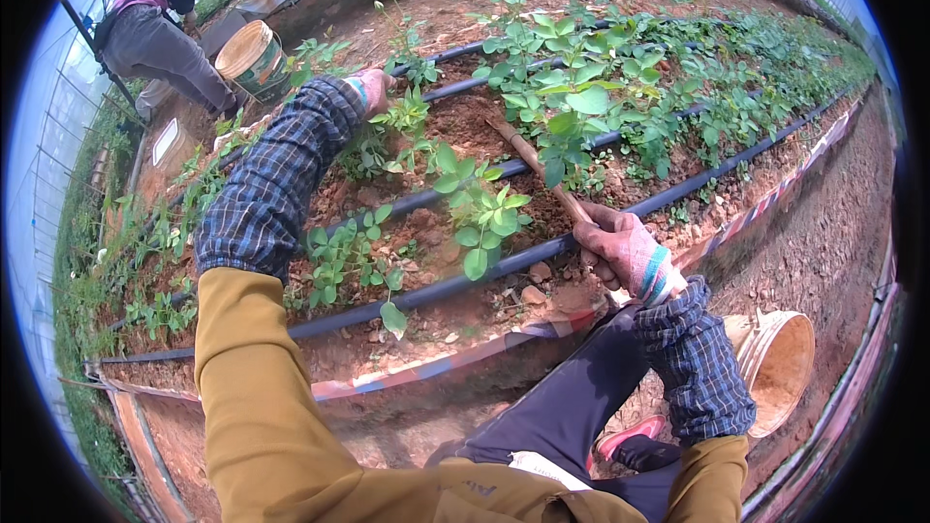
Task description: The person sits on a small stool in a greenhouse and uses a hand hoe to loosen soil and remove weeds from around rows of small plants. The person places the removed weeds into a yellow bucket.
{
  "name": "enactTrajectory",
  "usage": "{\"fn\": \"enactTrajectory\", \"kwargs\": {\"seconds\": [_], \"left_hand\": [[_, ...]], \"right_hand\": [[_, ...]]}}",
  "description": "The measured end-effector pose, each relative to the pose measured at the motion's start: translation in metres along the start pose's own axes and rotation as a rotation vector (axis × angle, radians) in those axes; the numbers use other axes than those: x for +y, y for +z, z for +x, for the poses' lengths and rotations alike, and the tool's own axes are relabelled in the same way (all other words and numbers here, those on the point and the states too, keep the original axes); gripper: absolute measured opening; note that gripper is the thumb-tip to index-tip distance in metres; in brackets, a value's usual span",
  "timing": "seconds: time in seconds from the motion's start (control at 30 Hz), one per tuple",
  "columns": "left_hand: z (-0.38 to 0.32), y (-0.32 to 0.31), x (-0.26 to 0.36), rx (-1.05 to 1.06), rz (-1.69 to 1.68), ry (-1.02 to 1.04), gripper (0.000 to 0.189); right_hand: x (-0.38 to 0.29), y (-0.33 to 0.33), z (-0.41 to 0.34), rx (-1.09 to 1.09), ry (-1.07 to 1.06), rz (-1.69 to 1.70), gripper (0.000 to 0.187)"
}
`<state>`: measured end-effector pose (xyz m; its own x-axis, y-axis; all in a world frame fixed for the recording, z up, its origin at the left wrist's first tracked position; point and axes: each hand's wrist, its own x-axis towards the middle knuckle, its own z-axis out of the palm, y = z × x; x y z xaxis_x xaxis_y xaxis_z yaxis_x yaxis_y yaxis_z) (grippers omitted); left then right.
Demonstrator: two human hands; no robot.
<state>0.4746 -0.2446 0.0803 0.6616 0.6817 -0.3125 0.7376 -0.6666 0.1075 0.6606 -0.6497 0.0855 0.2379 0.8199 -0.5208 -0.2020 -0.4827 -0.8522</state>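
My right hand (617,243), in a pinkish work glove with a striped cuff, grips a wooden tool handle (536,160). The handle slants away from me over two black irrigation pipes, and its far end meets loose reddish soil (465,116); no tool head can be made out. Farther off to the left, my gloved left hand (375,91) reaches down by a black pipe (454,52) and a leafy plant (407,112). Its fingers are mostly hidden, so whether they hold anything is unclear. Between my arms grows a young rose-like plant (488,221).
A raised bed edged with striped sheeting (436,370) carries several black pipes and dense plants (697,87). By my right sleeve an off-white bucket (781,374) lies on its side. A co-worker (156,36) bends at the upper left beside another bucket (254,58) and a white container (167,142).
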Motion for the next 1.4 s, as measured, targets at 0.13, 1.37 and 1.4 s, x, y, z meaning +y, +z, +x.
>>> {"fn": "enactTrajectory", "kwargs": {"seconds": [0.13, 1.37, 1.4], "left_hand": [[-0.005, -0.006, 0.004, 0.038, -0.106, -0.111, 0.042], [-0.059, -0.036, -0.006, 0.17, 0.076, -0.259, 0.033], [-0.073, -0.037, -0.021, 0.349, -0.066, -0.28, 0.033]], "right_hand": [[-0.008, -0.021, -0.01, -0.062, 0.017, -0.026, 0.052], [0.023, -0.033, -0.124, -0.368, 0.226, 0.872, 0.044], [0.025, -0.028, -0.136, -0.373, 0.17, 0.885, 0.044]]}}
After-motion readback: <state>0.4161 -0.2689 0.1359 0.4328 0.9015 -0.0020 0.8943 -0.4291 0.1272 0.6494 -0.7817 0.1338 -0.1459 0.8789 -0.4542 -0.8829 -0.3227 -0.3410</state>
